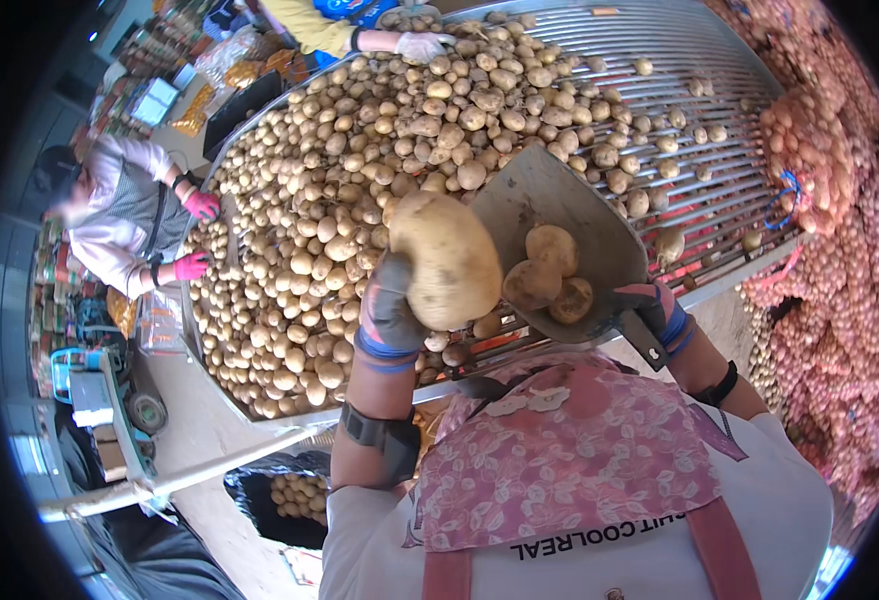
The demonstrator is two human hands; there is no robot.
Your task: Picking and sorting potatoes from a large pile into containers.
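Note:
My left hand (390,307), in a dark glove with a blue and orange cuff, grips a very large potato (450,259) above the heap. My right hand (653,306), gloved alike, holds a flat metal scoop (552,187) near its handle (643,341). Inside the scoop lie a few potatoes (540,274), close to its handle end. Beneath and beyond both hands, a broad heap of potatoes (334,217) of mixed sizes covers much of a slatted metal sorting table (698,90).
Across the table, a person in pink gloves (203,206) works at the left edge; another gloved hand (420,46) reaches in at the back. Red net sacks of potatoes (814,157) are stacked on the right. Below left stands a black-lined container (255,495) of potatoes beside a metal pole (206,472).

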